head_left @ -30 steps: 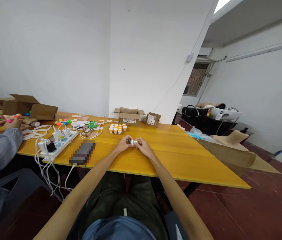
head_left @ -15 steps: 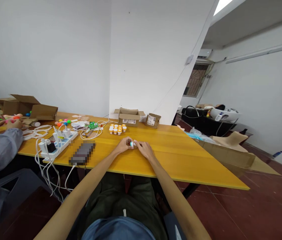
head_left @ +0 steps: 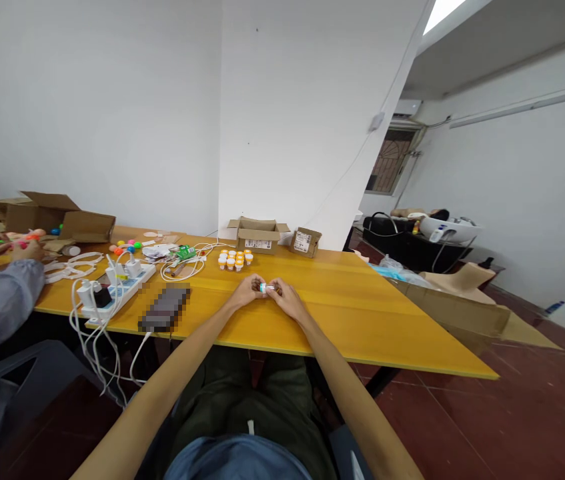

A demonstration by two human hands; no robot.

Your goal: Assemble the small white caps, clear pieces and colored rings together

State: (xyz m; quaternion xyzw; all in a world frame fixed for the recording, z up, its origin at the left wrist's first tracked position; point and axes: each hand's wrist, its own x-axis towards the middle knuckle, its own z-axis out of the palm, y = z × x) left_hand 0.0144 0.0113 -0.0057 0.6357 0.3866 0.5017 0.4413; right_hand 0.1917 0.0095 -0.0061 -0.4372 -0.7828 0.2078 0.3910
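Between my two hands, just above the wooden table, is a small white jar with a teal band. Fingers of my left hand are closed round its left side. My right hand pinches it from the right, with the fingers curled and partly covering it. Beyond my hands stands a tight group of small jars with orange and white tops. An open cardboard box and a smaller box rest behind them.
On the left lie a power strip with white cables, a blurred dark device, and colourful balls. At the far left, another person's hands hold small coloured pieces. A large carton stands right of the table.
My right hand has shifted slightly and its fingers are more curled around the jar. The view has moved a little.
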